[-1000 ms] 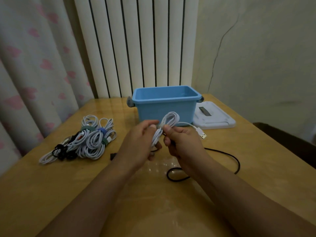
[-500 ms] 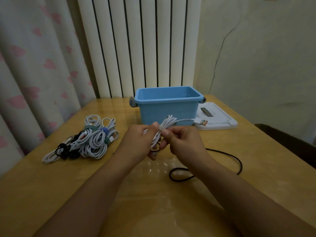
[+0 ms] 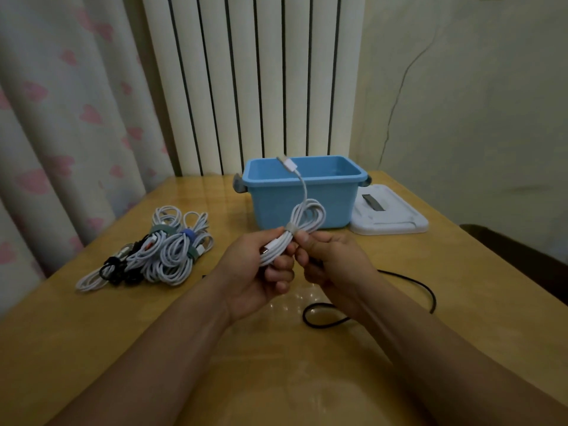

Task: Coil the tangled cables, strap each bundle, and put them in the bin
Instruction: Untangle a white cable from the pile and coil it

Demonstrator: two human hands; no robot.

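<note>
Both hands hold a coiled white cable [image 3: 309, 215] above the table, in front of the blue bin [image 3: 302, 192]. A grey strap [image 3: 291, 228] circles the coil's middle. My left hand [image 3: 256, 272] grips the lower half of the coil, with a plug end showing by its thumb. My right hand [image 3: 332, 262] pinches the coil at the strap. One loose end with a white USB plug [image 3: 287, 164] sticks up in front of the bin's opening. The bin's inside looks bare.
A pile of strapped white and black cable bundles [image 3: 159, 250] lies on the table to the left. A loose black cable [image 3: 415, 290] loops under my right forearm. The bin's white lid [image 3: 388, 215] lies to its right. Curtain and radiator stand behind.
The coil's loose plug end swung from pointing right to sticking up in front of the bin. The strap now shows wrapped around the coil, and my left hand has turned palm-up under it.
</note>
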